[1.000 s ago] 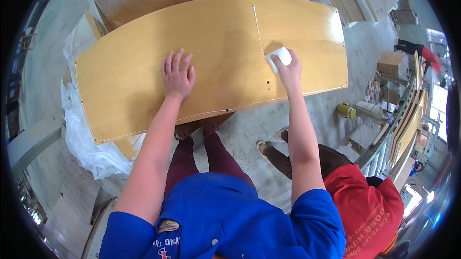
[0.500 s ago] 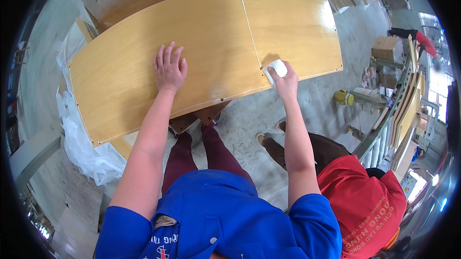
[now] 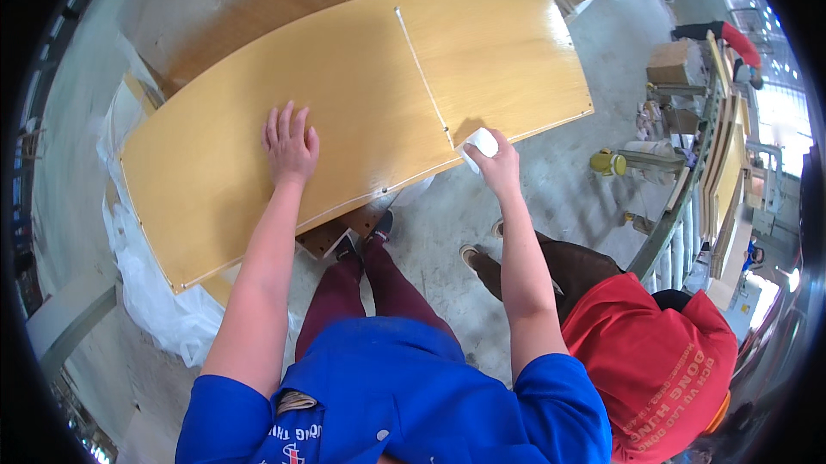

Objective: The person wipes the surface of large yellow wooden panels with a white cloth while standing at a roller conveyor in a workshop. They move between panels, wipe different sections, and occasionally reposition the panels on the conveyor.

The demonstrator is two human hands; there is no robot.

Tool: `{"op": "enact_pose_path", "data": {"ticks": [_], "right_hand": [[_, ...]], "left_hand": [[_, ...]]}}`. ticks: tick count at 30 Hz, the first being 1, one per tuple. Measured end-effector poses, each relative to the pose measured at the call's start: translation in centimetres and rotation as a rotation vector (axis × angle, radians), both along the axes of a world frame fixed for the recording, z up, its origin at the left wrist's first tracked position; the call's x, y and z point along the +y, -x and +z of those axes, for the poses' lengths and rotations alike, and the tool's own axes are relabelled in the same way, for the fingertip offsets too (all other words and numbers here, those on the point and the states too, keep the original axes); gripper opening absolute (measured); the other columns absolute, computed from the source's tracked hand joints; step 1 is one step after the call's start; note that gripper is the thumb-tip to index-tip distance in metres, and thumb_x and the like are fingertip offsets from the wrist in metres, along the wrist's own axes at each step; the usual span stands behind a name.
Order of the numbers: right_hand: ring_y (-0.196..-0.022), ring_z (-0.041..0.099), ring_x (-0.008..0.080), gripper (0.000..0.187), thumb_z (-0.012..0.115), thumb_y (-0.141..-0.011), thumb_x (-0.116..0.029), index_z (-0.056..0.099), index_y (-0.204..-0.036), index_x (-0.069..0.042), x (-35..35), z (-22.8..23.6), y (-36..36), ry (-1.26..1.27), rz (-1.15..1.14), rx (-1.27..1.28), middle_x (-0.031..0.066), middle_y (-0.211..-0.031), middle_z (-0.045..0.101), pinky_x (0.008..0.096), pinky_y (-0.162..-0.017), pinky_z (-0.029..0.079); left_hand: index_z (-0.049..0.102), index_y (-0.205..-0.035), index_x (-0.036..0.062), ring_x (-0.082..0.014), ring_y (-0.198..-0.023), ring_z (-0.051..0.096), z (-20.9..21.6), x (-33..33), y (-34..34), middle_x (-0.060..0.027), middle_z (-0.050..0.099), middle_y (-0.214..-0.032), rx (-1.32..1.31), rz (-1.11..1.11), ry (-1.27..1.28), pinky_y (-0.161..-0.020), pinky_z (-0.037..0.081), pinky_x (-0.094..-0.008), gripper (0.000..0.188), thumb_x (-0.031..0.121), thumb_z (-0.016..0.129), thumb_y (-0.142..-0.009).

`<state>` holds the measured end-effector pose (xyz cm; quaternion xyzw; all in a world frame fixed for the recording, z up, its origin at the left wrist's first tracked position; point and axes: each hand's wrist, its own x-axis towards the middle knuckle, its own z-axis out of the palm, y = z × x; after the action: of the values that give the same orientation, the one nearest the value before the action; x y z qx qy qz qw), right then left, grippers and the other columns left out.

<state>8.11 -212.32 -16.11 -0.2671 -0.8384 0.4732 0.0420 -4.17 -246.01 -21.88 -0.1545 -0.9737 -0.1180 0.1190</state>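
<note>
two bare hands are at work here: the right grip (image 3: 501,165) is closed around a small white container (image 3: 484,142), while the left grip (image 3: 291,154) lies spread, fingers apart, on a broad yellow-brown wooden panel (image 3: 344,103), grasping nothing. the container sits over the panel close to its near edge, right of the middle, just beside the lower end of a thin white line (image 3: 422,73) that crosses the panel; whether its tip touches the wood, i cannot tell. it looks light and probably gives under a squeeze, so the thumb and fingers around its body seem the right place to hold it, though any wet smear would make it slippery. the panel is likely stiff and, being so wide, rather heavy and awkward for one person; its glossy face could slide under a palm and would probably show scratches. another white line runs along the near edge, so for lifting, the bare curved far edge or the underside would be the cleaner hold. crumpled clear plastic sheeting (image 3: 163,318) hangs below the left end, and a co-worker in a red shirt (image 3: 645,352) is at the right.
</note>
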Motion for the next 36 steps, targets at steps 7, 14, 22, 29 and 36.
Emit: {"op": "enact_pose_path", "data": {"ticks": [7,14,22,29,36], "right_hand": [[-0.087,0.060,0.0250,0.043,0.050,-0.091,-0.042,0.050,-0.124,-0.015,0.9,4.4,-3.9,1.832,-0.213,0.605,0.0119,-0.104,0.061,0.0322,-0.063,0.049],[-0.099,0.057,0.0276,0.051,0.054,-0.084,-0.016,0.040,-0.132,-0.010,3.9,5.0,-5.1,1.845,-0.398,0.593,0.0168,-0.121,0.053,0.0343,-0.064,0.051],[-0.074,0.052,0.0202,0.053,0.051,-0.077,-0.008,0.040,-0.128,-0.005,19.2,4.7,3.8,1.506,-0.321,0.575,0.0152,-0.111,0.055,0.0214,-0.041,0.037],[-0.056,0.056,0.0115,0.031,0.062,-0.086,-0.030,0.053,-0.106,-0.009,27.5,4.8,18.6,0.729,-0.424,0.264,0.0029,-0.080,0.062,0.0229,-0.038,0.035],[-0.084,0.063,0.0199,0.041,0.076,-0.074,-0.027,0.062,-0.101,0.000,34.6,1.7,29.1,0.028,-0.239,0.316,0.0104,-0.093,0.066,0.0320,-0.073,0.048]], "left_hand": [[0.050,-0.124,0.0201,-0.0288,-0.131,0.034,0.8,0.8,0.1,-0.0054,0.042,-0.137,0.039,0.003,0.031,-0.108,0.024,-0.0479,0.039,0.026,0.053,-0.085],[0.049,-0.124,0.0150,-0.0342,-0.129,0.035,1.8,2.7,0.3,-0.0091,0.042,-0.138,0.020,-0.030,0.037,-0.106,0.027,-0.0488,0.038,0.021,0.052,-0.087],[0.048,-0.124,0.0097,-0.0370,-0.130,0.031,3.1,2.6,0.6,-0.0125,0.040,-0.139,-0.026,-0.061,0.089,-0.107,0.025,-0.0510,0.040,0.020,0.051,-0.086],[0.048,-0.124,0.0084,-0.0366,-0.131,0.030,3.1,2.8,0.5,-0.0128,0.039,-0.139,-0.108,0.008,0.124,-0.107,0.025,-0.0507,0.040,0.019,0.050,-0.085],[0.048,-0.124,0.0081,-0.0367,-0.131,0.030,3.1,4.3,1.5,-0.0135,0.038,-0.140,-0.145,0.042,0.094,-0.107,0.024,-0.0503,0.041,0.018,0.050,-0.085]]}}
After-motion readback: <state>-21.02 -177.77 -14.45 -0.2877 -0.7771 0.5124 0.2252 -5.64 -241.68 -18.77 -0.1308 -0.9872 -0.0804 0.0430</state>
